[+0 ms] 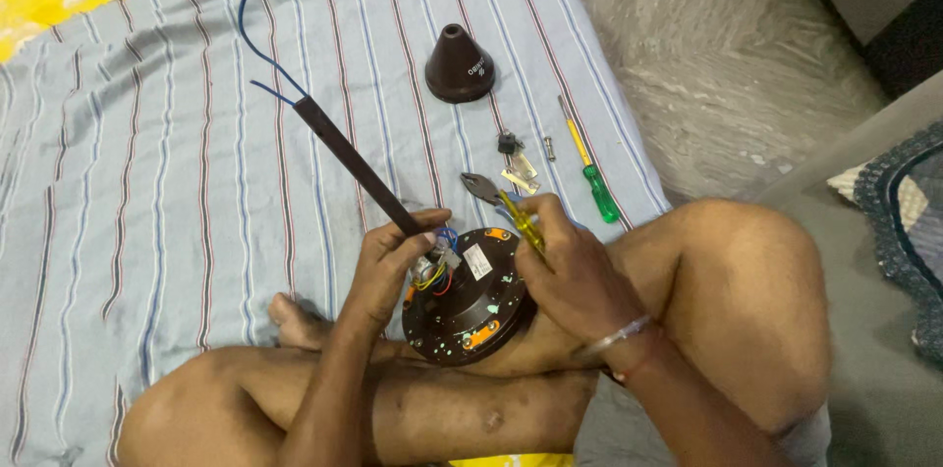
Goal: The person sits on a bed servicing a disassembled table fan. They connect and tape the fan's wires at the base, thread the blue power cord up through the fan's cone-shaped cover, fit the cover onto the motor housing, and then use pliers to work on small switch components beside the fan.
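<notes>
Ceiling fan motor steadied on crossed legs, both hands at work.

The left hand (393, 256) closes its fingers round the dark down rod (354, 164), bracing the black motor housing (470, 302) on the lap. The right hand (570, 266) grips yellow-handled pliers (503, 204) at its wiring. A brown canopy cone (460, 64) and green screwdriver (592, 175) lie near the striped sheet's (147, 182) right edge.

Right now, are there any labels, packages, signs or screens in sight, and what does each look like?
Sticker label: on top of the round black motor housing in the person's lap, between the two hands; small white rectangle with dark print.
Printed mark: on the side of the dark brown cone cover standing on the striped cloth; small and pale.
No packages, signs or screens in view.
</notes>
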### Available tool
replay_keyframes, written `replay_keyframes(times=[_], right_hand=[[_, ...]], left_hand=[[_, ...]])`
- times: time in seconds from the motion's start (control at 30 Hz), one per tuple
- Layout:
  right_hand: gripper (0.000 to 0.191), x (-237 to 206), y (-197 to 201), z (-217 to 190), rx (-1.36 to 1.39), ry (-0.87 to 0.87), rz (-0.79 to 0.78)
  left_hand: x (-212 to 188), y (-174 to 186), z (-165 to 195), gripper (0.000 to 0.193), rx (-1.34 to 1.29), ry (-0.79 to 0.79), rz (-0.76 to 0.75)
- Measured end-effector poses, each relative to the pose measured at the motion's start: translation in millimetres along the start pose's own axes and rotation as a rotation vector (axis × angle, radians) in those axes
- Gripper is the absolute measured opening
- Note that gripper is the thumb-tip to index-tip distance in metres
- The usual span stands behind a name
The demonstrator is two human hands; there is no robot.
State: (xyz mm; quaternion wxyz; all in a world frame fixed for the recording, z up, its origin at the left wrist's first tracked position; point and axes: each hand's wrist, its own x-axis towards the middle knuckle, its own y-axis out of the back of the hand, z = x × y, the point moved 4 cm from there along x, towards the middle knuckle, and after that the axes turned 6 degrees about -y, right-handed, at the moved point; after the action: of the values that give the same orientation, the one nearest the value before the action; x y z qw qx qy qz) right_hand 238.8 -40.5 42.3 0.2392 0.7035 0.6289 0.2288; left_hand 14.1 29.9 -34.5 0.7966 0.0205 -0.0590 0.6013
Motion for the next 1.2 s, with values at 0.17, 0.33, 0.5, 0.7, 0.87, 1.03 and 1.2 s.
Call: replay_keyframes(times=[0.17,0.33,0.5,0.7,0.87,1.03,1.2], right_hand=[[0.033,-27.8,4.7,-3.9,-0.166,-0.103,-0.110],[0.036,-32.2,10.6,-19.7,-0.156,-0.015,-0.005],[0.021,-24.1,7.8,-26.4,-0.098,0.000,0.025],[0.019,-28.4,1.1,-25.2,0.132,0.227,0.118],[0.020,-31.5,-0.8,-24.8,0.154,0.228,0.130],[0.017,-31.6,1.8,-25.3,0.082,0.130,0.112],[0.018,-28.6,1.7,-27.7,0.166,0.168,0.133]], left_hand=[[9.0,-10.6,-9.3,0.045,-0.136,0.197,-0.040],[4.9,-14.7,-6.7,0.043,-0.090,0.108,0.000],[1.5,-15.7,-0.7,0.045,0.032,0.089,0.038],[-0.3,-18.6,2.8,0.045,-0.049,0.051,0.023],[-4.4,-19.5,2.7,0.041,-0.047,0.104,0.046],[-9.7,-25.7,2.0,0.029,-0.080,0.132,0.139],[-9.5,-25.2,3.1,0.028,-0.061,0.112,0.115]])
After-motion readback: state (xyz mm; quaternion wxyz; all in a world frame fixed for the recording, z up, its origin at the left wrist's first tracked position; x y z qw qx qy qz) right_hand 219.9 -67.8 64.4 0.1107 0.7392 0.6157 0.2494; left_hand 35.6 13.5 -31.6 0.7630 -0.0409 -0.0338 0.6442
